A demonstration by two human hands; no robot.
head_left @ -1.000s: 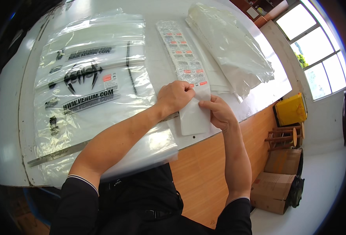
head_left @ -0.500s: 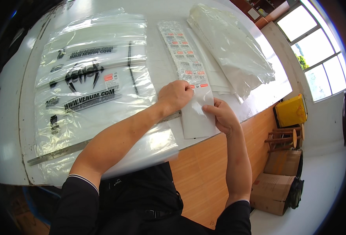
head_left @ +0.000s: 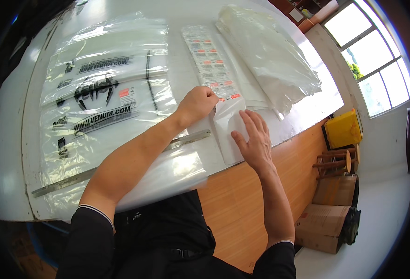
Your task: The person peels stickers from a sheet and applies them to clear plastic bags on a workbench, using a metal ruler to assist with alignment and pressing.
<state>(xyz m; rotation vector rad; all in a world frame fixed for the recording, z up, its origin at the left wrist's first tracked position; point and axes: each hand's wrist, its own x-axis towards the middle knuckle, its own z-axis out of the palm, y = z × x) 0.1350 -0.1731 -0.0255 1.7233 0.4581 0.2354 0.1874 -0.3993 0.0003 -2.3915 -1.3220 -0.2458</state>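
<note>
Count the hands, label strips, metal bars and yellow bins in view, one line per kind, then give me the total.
Hands: 2, the left hand and the right hand
Label strip: 1
Metal bar: 1
Yellow bin: 1
Total: 5

Glossy clear plastic bags (head_left: 107,102), smooth shiny label strip (head_left: 213,65), dull metal bar (head_left: 192,138)

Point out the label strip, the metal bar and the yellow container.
label strip (head_left: 213,66): head view, on its printed part
metal bar (head_left: 188,139): head view, on the stretch right of the left forearm
yellow container (head_left: 344,128): head view, on its side
</note>
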